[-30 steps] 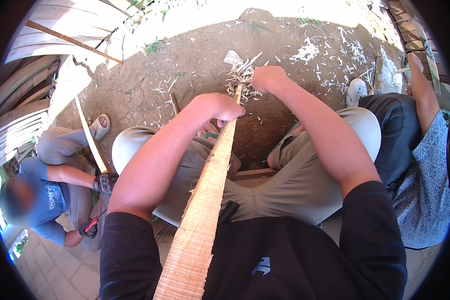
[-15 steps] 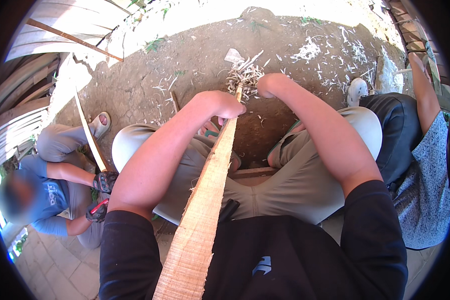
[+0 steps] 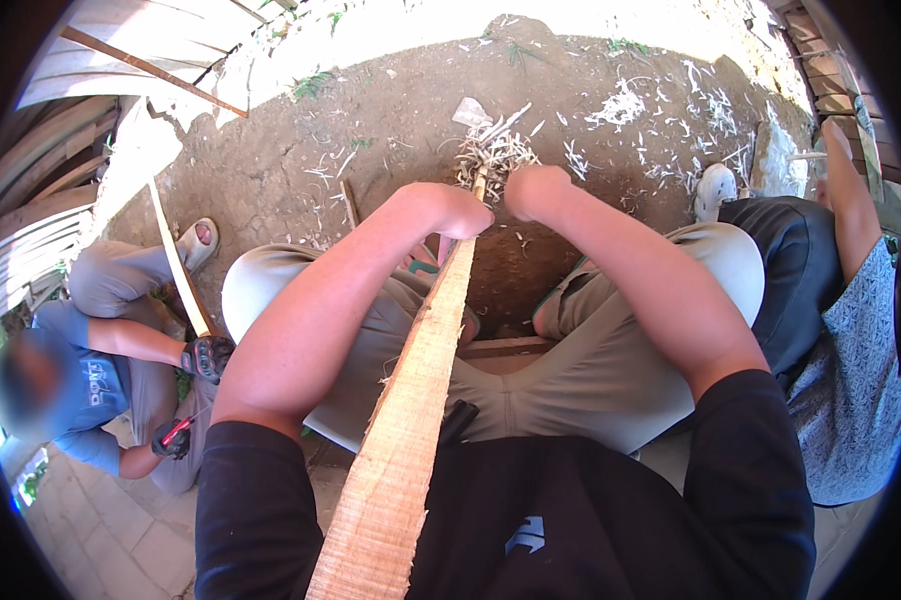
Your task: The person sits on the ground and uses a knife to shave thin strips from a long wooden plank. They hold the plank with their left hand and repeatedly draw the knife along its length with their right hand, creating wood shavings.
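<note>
A long, pale, rough-edged wooden plank (image 3: 396,430) runs from my lap, along my chest, to a narrow tip between my feet. My left hand (image 3: 456,212) is closed round it near the far, thin end. Just right of that end is my right hand (image 3: 538,190), bent at the wrist and curled like a fist. Its fingers are turned away, so whatever it grips cannot be seen. A heap of curled wood shavings (image 3: 496,155) lies around the plank's tip. The tip itself is partly hidden by the shavings.
A co-worker at the left, in black gloves (image 3: 209,357), holds another wood strip (image 3: 178,260) and a red-handled tool (image 3: 178,431). Another person's patterned garment (image 3: 856,390) shows at the right. Loose shavings (image 3: 621,107) and a pale stone (image 3: 473,112) lie on the dirt.
My right hand has come slightly nearer to me and closer to the plank. My left hand and the plank hold their place. The co-worker's hand with the red-handled tool has moved down and left.
</note>
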Motion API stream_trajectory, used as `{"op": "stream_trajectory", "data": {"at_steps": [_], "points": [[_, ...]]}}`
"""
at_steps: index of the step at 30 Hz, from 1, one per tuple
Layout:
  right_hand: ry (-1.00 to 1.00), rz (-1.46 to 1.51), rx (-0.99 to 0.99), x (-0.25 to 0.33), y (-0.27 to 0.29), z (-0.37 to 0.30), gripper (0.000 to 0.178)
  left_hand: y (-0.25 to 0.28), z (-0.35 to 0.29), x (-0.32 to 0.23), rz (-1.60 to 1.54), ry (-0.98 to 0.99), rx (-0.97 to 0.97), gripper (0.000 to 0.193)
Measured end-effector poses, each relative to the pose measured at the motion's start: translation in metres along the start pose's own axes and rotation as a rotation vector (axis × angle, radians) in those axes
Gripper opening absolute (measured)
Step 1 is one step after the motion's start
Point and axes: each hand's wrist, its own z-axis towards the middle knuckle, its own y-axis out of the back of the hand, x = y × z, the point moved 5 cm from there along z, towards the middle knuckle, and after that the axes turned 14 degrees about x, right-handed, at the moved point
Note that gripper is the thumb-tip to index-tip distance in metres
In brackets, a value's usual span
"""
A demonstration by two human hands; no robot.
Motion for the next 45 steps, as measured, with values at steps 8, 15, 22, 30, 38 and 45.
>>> {"op": "stream_trajectory", "data": {"at_steps": [8, 15, 22, 30, 38, 45], "points": [[0.006, 0.182, -0.122, 0.0, -0.026, 0.012, 0.025, -0.001, -0.023, -0.017, 0.04, -0.102, -0.005, 0.05], [-0.079, 0.292, -0.082, 0.006, -0.033, 0.015, 0.025, -0.002, -0.034, -0.022, 0.11, -0.065, 0.061, 0.042], [-0.16, 0.394, -0.148, 0.004, -0.042, 0.037, 0.025, -0.001, -0.022, -0.018, 0.077, -0.082, 0.021, 0.051], [-0.114, 0.363, -0.143, -0.003, -0.04, 0.062, 0.026, -0.003, -0.017, -0.014, 0.054, -0.048, 0.016, 0.05], [-0.068, 0.218, -0.087, -0.005, -0.018, 0.067, 0.024, 0.003, -0.008, -0.01, 0.049, -0.043, 0.024, 0.052], [-0.011, 0.06, -0.025, 0.005, -0.014, 0.034, 0.03, 0.001, -0.019, -0.008, -0.035, -0.031, 0.072, 0.049]]}}
